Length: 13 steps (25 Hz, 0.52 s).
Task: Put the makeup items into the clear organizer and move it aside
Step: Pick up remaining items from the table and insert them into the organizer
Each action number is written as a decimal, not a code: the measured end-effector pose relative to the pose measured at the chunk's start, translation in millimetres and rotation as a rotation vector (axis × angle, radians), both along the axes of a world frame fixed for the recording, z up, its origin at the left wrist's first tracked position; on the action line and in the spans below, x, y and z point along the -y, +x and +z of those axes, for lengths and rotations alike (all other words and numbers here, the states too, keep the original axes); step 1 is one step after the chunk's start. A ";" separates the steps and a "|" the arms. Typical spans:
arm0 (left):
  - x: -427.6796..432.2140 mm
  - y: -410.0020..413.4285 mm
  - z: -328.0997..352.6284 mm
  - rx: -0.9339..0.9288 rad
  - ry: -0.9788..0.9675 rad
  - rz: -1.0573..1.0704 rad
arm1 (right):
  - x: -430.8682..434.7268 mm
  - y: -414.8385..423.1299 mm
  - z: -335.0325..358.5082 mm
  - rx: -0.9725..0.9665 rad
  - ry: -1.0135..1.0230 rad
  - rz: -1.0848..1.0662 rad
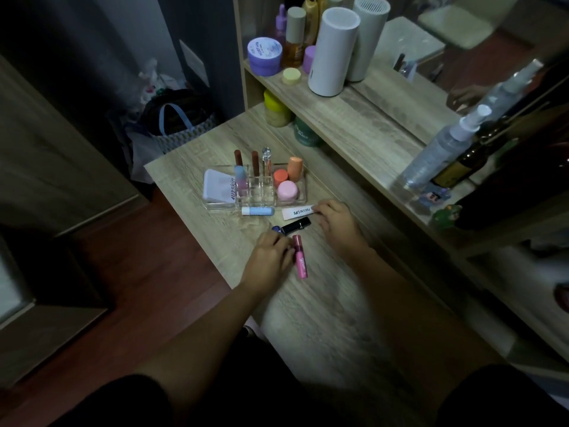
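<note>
The clear organizer (303,197) stands mid-table. It holds a white compact (216,188), several upright lipsticks (255,163) and orange and pink jars (287,189). In front of it lie a light blue tube (258,211), a white lip tube (296,212), a black lipstick (296,226), a small blue item (275,229) and a pink tube (300,257). My left hand (269,257) rests on the table, its fingertips closed on the pink tube's upper part. My right hand (337,224) pinches the right end of the white lip tube.
A raised shelf (354,118) runs along the table's right side, carrying jars, bottles, a white cylinder (331,50) and spray bottles (443,149). Behind it is a mirror. Yellow and green jars (275,109) sit under the shelf. Bags lie on the floor at left.
</note>
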<state>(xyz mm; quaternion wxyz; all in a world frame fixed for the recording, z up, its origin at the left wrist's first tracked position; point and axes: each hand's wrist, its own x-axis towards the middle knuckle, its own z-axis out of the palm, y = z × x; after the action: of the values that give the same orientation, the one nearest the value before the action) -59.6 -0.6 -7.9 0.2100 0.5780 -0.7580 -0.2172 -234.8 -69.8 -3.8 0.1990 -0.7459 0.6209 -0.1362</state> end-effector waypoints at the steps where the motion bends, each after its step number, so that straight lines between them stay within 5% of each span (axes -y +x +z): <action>1: 4.0 -0.4 2.2 0.032 -0.028 -0.001 | 3.4 -0.5 -1.0 -0.032 -0.012 0.018; 7: -1.4 -7.2 -0.5 0.213 -0.071 -0.470 | 21.1 -2.7 -4.0 -0.151 0.069 0.200; 13: -3.6 -21.7 -6.4 0.284 0.085 -0.474 | 29.9 0.9 -2.1 -0.268 0.122 0.221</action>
<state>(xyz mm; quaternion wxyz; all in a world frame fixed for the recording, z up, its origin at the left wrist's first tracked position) -81.3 3.0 -14.2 0.0204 0.4174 -0.8842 -0.2087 -233.9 -99.7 -5.9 0.1731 -0.8077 0.5631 0.0253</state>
